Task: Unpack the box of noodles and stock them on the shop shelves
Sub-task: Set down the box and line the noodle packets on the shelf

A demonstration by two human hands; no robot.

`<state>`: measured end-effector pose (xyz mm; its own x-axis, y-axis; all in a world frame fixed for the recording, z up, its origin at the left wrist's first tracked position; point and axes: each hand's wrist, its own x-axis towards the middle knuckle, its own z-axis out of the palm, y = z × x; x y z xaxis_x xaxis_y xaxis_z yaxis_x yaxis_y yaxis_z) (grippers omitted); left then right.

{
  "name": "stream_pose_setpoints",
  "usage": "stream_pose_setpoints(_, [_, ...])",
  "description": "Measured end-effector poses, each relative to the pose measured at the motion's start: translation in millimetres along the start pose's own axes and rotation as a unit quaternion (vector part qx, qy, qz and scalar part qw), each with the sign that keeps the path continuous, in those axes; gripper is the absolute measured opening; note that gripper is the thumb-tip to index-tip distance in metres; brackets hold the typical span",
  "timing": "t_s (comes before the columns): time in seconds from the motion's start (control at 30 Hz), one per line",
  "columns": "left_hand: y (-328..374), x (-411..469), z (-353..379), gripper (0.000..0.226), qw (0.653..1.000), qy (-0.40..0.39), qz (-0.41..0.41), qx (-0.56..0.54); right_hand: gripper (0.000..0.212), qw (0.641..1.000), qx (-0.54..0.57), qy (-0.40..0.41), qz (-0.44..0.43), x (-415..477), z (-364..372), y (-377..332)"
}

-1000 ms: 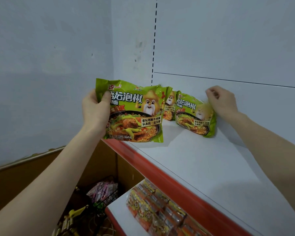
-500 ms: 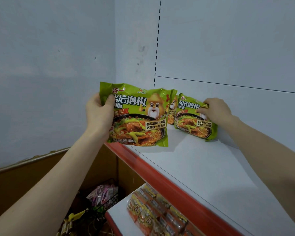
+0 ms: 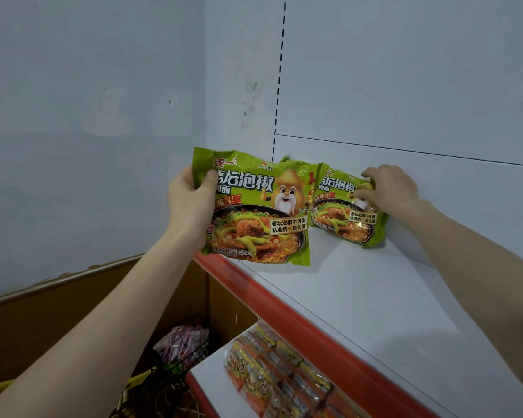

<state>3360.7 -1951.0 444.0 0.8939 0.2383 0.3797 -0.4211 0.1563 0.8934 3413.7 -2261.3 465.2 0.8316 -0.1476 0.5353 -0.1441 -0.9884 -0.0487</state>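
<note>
My left hand (image 3: 191, 203) grips a green noodle packet (image 3: 260, 212) by its upper left corner, thumb across the front. It hangs upright just above the red front edge (image 3: 284, 312). At three o'clock from it, my right hand (image 3: 390, 188) pinches the top of a second packet (image 3: 344, 215), standing on the white shelf (image 3: 375, 297) against the back panel (image 3: 465, 206) (a third packet (image 3: 310, 171) peeks out between them). Down at six o'clock, orange packets (image 3: 278, 372) lie on the lower shelf (image 3: 212, 378).

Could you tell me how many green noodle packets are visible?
3: front packet in the left hand; right packet held by the right hand on the shelf; middle packet mostly hidden. Others possible.
</note>
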Motion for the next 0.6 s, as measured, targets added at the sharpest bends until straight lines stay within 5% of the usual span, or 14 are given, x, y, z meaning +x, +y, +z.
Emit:
stream_pose_setpoints(0.17, [3,-2,1,0.021,1.000,0.002,0.008,-0.003,0.028,0.999,0.027,0.033,0.018,0,8,0])
stream_pose_setpoints(0.4, [3,-6,6,0.021,1.000,-0.013,0.011,0.005,0.040,0.999,0.034,0.019,0.026,1,0,-2])
stream_pose_setpoints(0.53, [3,-12,12,0.019,1.000,-0.028,0.008,-0.002,0.032,0.966,0.228,0.117,0.024,-16,-32,-7])
stream_pose_setpoints(0.6, [4,-16,18,0.019,0.999,-0.039,0.004,-0.010,0.027,0.923,0.373,0.091,0.015,-34,-56,-17])
